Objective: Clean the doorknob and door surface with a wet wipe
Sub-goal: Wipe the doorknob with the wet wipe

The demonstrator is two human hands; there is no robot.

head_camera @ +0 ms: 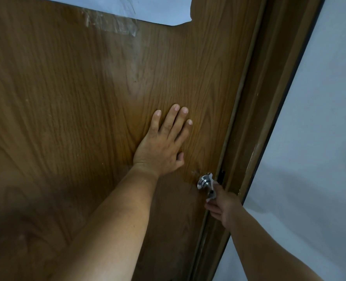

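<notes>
The doorknob (204, 182) sits at lower right of the frame, and the right hand (220, 205) has its grip clenched on the wet wipe (212, 194) against it. The left hand (164, 147), released, lies flat on the door (77, 98) at centre. Knob-wiping looks underway; next, the wipe likely moves onto the panel.

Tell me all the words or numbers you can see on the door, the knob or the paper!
There are none to read. The wooden door, the metal doorknob, the wet wipe and the pale sheet taped at the top show no writing.
</notes>
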